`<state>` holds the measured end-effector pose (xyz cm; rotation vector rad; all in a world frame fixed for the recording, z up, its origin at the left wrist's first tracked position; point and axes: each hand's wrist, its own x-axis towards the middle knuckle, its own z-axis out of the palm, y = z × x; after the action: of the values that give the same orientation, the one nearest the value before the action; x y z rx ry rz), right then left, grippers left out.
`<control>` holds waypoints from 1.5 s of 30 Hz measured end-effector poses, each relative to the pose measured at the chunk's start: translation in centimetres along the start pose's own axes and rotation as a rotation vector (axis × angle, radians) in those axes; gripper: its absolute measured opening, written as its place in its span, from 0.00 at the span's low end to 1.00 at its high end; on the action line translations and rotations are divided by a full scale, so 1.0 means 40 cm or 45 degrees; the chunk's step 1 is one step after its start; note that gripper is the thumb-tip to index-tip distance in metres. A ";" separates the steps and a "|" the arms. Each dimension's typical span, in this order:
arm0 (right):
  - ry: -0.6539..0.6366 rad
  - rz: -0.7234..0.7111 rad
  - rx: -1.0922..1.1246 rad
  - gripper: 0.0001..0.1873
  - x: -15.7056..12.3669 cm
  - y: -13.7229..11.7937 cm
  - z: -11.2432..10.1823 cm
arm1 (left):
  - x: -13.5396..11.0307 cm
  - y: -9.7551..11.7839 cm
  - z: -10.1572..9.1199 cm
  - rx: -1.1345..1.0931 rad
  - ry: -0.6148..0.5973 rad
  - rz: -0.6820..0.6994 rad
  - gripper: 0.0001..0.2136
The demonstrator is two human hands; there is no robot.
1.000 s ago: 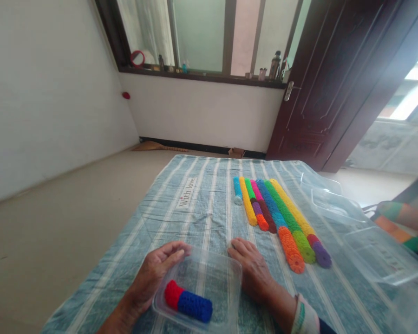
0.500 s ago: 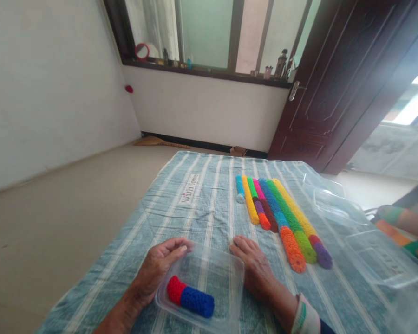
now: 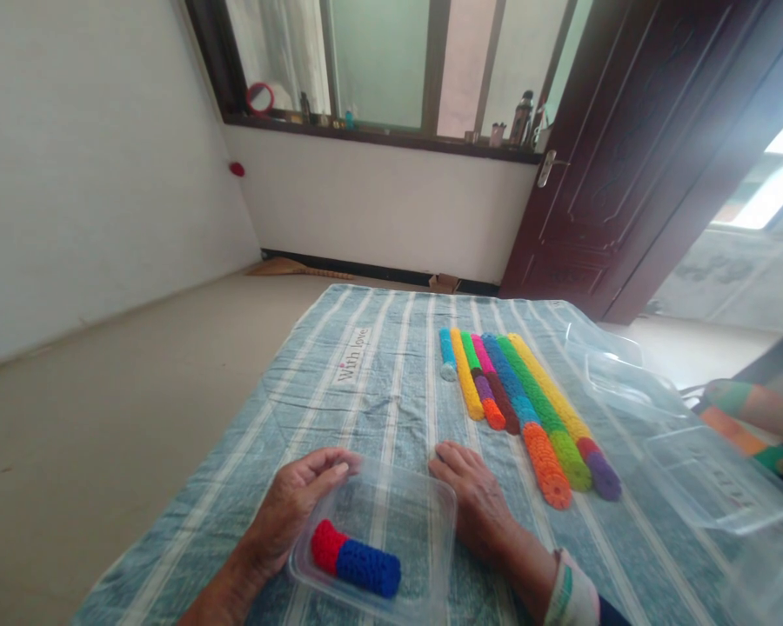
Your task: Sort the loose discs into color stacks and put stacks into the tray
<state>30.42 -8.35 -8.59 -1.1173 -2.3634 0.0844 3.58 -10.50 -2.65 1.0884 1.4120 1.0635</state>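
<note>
My left hand pinches the left rim of a clear plastic container, thumb on top and fingers at its far left corner. Inside the container lies a short roll of stacked discs, red at one end and dark blue at the other. My right hand rests palm down on the cloth against the container's right side, fingers loosely bent and holding nothing visible. To the right of that hand, several long rows of coloured discs lie side by side, in orange, green, yellow, purple, blue and pink.
A blue striped cloth covers the table. More clear plastic containers stand along the right edge, beside a person's colourful clothing. Beyond the table are a windowsill with small items and a dark red door.
The view has shifted very slightly. Both hands, the container and the disc rows keep the same places relative to each other.
</note>
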 end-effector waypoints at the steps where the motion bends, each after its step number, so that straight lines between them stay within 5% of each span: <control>1: -0.005 0.005 -0.005 0.14 0.000 0.000 0.000 | 0.000 0.000 0.000 -0.002 0.002 0.000 0.15; 29: -0.042 -0.040 0.000 0.19 -0.028 0.025 -0.005 | -0.017 0.013 0.026 -0.022 0.014 0.012 0.12; 45: -0.046 0.021 -0.005 0.12 0.004 -0.004 -0.019 | -0.009 0.020 0.012 0.001 0.057 0.001 0.16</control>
<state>30.59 -8.47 -7.82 -1.1465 -2.3876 0.1064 4.14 -10.64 -1.84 1.0713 1.4477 1.0944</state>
